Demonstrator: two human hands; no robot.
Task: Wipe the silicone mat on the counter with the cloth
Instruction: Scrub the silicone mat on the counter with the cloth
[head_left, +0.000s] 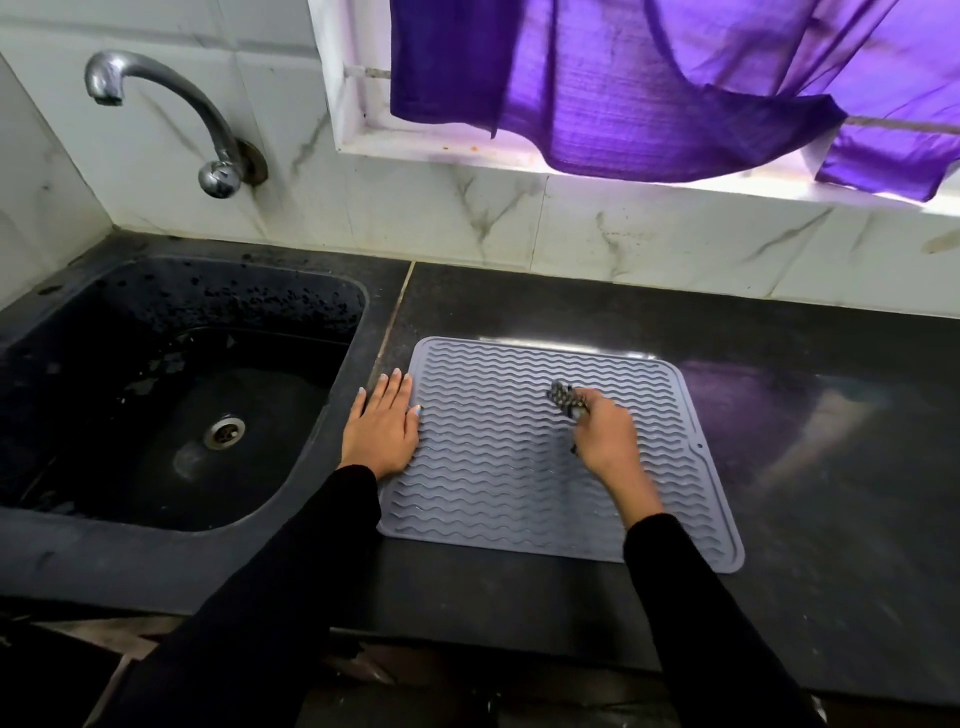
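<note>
Black stone runs across everything we see, and at the far left one sink is sunk into it, with one metal drain at the bottom and one chrome tap curving out of the marbled wall tiles above. Just right of the sink, our left hand lies flat on the dark tabletop, its grip fully open with fingers stretched forward, holding nothing; the thumb side presses on the left edge of the mat. One grey silicone mat, ribbed with wavy lines, lies flat on the tabletop between the sink and the bare stone to the right. Our right hand sits over the middle of the mat, its grip closed tight around one small checked cloth, bunched so that only a dark-and-light patterned wad shows past the fingers; that wad touches the mat's ribs. Both arms wear black sleeves, two in all. Above the mat, one purple curtain hangs across the window ledge, with a loose corner drooping at the far right.
</note>
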